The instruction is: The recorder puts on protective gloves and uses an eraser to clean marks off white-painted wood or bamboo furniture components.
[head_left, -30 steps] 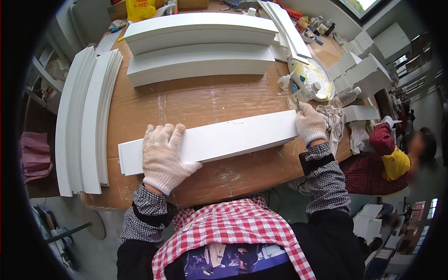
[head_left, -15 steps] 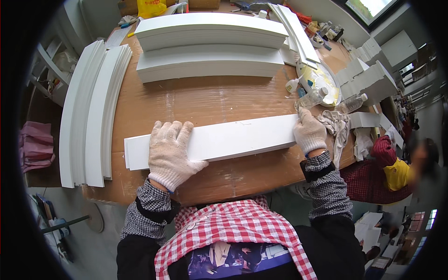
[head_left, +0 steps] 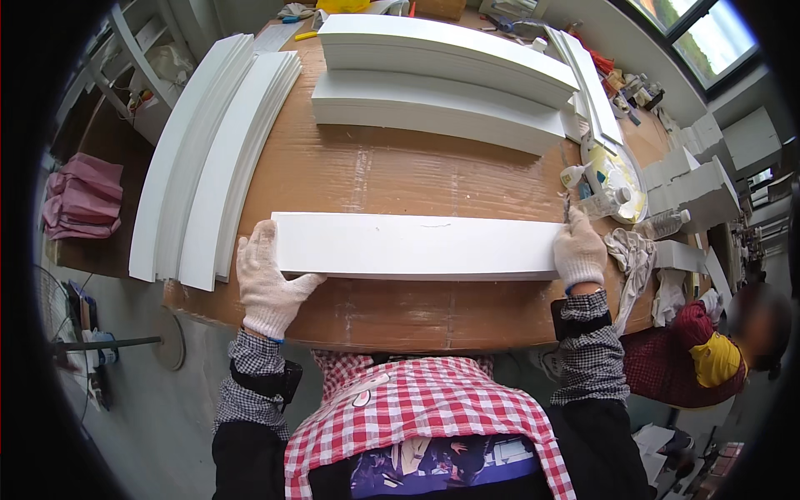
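A long white board [head_left: 417,244] lies flat across the near part of the brown cardboard-covered table [head_left: 400,179]. My left hand [head_left: 265,279], in a white knit glove, grips the board's left end from the near side. At the board's right end my gloved right hand [head_left: 579,254] is closed on that end, with a thin dark tool or brush sticking up just above its fingers. Both sleeves are checked.
Stacks of white boards [head_left: 442,50] lie at the far side, and curved white strips [head_left: 204,158] along the left edge. A yellow-white dish [head_left: 617,179] with small bottles and a rag [head_left: 633,250] sit right. A person in red [head_left: 708,358] is at lower right.
The board has slid to the right and now lies level. My left hand has moved from lying on top of it, a little in from the end, to the left end itself.
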`<action>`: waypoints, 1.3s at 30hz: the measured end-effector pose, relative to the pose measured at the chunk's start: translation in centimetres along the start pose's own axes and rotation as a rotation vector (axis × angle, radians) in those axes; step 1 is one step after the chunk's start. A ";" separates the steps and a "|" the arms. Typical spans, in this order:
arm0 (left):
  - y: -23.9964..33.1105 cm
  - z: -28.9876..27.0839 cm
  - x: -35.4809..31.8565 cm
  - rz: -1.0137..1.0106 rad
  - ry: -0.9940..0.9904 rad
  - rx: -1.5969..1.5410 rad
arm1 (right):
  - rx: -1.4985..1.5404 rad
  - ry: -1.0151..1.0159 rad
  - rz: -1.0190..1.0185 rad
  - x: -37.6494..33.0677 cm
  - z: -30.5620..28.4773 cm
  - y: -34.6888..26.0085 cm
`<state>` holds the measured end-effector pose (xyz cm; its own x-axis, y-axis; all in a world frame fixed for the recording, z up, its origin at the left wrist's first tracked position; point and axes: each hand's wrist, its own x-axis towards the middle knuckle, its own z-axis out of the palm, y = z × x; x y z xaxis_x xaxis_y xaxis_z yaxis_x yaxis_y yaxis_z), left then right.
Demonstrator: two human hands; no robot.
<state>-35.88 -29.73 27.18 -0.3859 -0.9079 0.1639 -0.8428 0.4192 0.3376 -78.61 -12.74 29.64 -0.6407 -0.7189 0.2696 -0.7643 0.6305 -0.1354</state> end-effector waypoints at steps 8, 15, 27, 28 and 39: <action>-4.5 6.7 -1.5 0.082 0.279 -0.818 | 0.178 -0.071 -0.600 -3.3 1.1 -18.6; -2.3 4.4 -0.3 -0.074 0.283 -0.751 | 0.123 -0.497 -0.884 -4.1 1.4 -36.1; -4.4 5.5 -1.4 -0.042 0.208 -0.875 | 0.141 -0.240 -0.528 -1.9 1.1 -23.9; -4.3 5.8 -1.3 -0.041 0.227 -0.955 | 0.226 -0.158 -0.597 -2.3 1.6 -24.9; -2.9 4.4 0.3 -0.681 -0.198 -2.407 | 0.212 -0.560 -1.411 -5.8 0.8 -33.6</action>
<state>-35.15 -31.25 22.17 -0.5044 -0.7909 -0.3466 0.7540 -0.5990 0.2695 -49.28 -30.01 31.84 0.6864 -0.7222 -0.0847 -0.7189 -0.6566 -0.2281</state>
